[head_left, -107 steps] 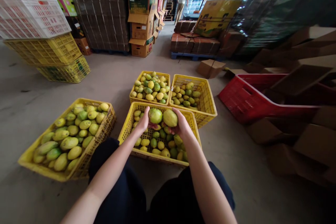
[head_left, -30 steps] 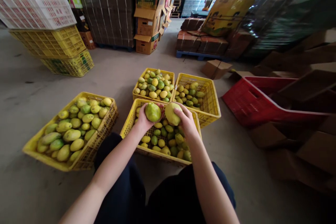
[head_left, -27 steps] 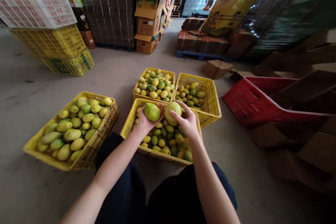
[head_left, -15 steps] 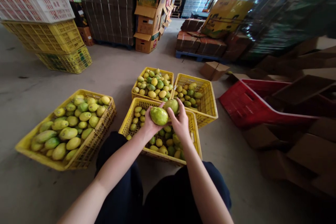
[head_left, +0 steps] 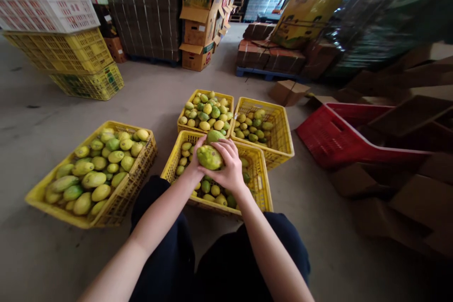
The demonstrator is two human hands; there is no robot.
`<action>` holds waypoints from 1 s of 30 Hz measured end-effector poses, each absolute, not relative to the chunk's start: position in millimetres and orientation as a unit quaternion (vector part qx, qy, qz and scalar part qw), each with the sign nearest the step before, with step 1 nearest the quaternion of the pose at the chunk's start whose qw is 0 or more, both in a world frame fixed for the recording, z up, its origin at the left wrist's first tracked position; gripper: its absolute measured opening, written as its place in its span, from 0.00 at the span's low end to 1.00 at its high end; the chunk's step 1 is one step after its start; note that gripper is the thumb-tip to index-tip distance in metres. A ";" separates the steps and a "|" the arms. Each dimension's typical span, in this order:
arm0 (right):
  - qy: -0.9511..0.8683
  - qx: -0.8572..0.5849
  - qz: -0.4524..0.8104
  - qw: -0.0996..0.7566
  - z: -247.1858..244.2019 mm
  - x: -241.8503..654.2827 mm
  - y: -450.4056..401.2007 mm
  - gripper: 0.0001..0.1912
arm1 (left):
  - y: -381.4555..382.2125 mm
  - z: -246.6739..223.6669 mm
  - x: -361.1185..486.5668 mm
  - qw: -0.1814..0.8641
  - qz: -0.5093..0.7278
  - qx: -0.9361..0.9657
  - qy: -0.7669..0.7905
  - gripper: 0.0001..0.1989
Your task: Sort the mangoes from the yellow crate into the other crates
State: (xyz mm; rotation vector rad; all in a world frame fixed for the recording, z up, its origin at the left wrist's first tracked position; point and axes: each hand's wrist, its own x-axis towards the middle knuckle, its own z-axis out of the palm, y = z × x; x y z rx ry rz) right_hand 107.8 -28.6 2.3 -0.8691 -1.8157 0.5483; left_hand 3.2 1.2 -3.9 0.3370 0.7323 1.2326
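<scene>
Two green-yellow fruits that look like papayas are held together above the near middle yellow crate [head_left: 265,184]. My right hand [head_left: 231,165] wraps round the nearer papaya [head_left: 209,157], its fingers over the top and its thumb below. On the left side, my left hand [head_left: 194,164] is closed against the same pair; its fingers are partly hidden behind the fruit. The farther papaya [head_left: 215,136] shows just behind my right fingers. Beneath my hands, the near crate holds more green and yellow papayas [head_left: 214,190], with part of its netted floor showing.
A fuller yellow crate [head_left: 122,198] stands left of my knees. Two more, a heaped crate [head_left: 180,125] and a partly filled crate [head_left: 283,144], adjoin the near crate. A red crate [head_left: 320,137] and loose cardboard boxes [head_left: 406,203] lie at right; stacked crates [head_left: 85,52] rise at back left.
My right hand has moved left from the farther papaya onto the nearer one. Both papayas and my left hand have shifted slightly left. A person at the back has gone from view.
</scene>
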 end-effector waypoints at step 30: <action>-0.105 -0.175 0.776 0.597 11.9 138.8 -11.7 0.11 | -0.2 8.3 -0.5 0.742 0.570 0.299 0.187 0.15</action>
